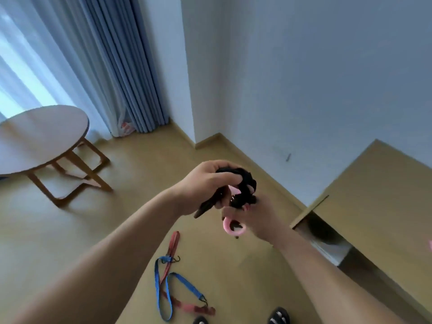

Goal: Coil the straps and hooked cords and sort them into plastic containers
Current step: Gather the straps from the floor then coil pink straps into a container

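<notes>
Left hand (205, 185) raised mid-scene, fingers curled tight around a black coiled strap bundle (244, 183), gripping its top. Right hand (259, 220) is just below, its fingers pinching the bundle's lower end; exact contact is blurred. Pink plastic ring-shaped loop (233, 228) hangs from the bundle beside the right palm. A loose black strap end sticks out lower left of the left hand.

On the tan floor near the feet are a blue flat strap with metal hooks (163, 288) and a red flat strap (174, 244), crossing each other, uncoiled. Black slippers (279, 316) at near edge. Round wooden table (42, 136) far left, blue-grey pleated curtain (121, 66) behind it. Light wooden desk top (374, 195) right.
</notes>
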A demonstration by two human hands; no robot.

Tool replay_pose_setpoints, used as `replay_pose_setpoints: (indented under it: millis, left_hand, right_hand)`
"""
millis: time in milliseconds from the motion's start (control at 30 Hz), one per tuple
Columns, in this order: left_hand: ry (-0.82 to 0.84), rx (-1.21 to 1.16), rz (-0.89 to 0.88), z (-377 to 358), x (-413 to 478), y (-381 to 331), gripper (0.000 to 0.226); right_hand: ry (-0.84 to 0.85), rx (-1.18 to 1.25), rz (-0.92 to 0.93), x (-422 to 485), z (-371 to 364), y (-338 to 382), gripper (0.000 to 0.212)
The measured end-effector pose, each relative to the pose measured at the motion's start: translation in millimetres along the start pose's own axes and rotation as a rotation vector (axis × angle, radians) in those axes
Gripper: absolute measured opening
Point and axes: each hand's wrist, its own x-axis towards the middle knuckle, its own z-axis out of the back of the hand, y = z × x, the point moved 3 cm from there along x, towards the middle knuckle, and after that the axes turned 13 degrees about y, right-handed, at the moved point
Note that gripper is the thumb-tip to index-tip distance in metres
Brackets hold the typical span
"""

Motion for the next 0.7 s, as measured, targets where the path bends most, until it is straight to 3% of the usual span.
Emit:
replay_pose_setpoints:
  millis: [100,233,300,367,467,700]
  left_hand:
    - [0.028,0.131,-0.030,-35.4,26.4,-17.2,0.020]
    - [-0.099,0.661,-0.025,-59.9,76.3,-36.1,0.015]
    - [-0.072,0.759,0.010,-87.9,107.8,-32.3,0.012]
    - [-0.103,0.748,0.021,-131.0,143.0,-21.7,0.012]
    - [-0.112,0.649,0.022,-218.7,192.0,-4.6,0.029]
    - [0.336,0.022,-0.012,-408.6,246.8,-4.0,0.026]
  right_hand:
    - [-0.121,0.052,-0.079,-44.4,32.5,-27.1,0.009]
    - [-0.281,0.133,-0.196,-133.6,110.7,-69.0,0.018]
    - [-0.356,0.122,-0.222,-182.9,153.8,-84.6,0.018]
    - [-0.429,0.161,-0.208,-226.1,193.7,-94.5,0.008]
    - [-0.523,0.263,-0.163,-275.4,242.1,-101.1,0.006]
    - [-0.727,0.487,-0.093,-349.4,320.8,-119.8,0.017]
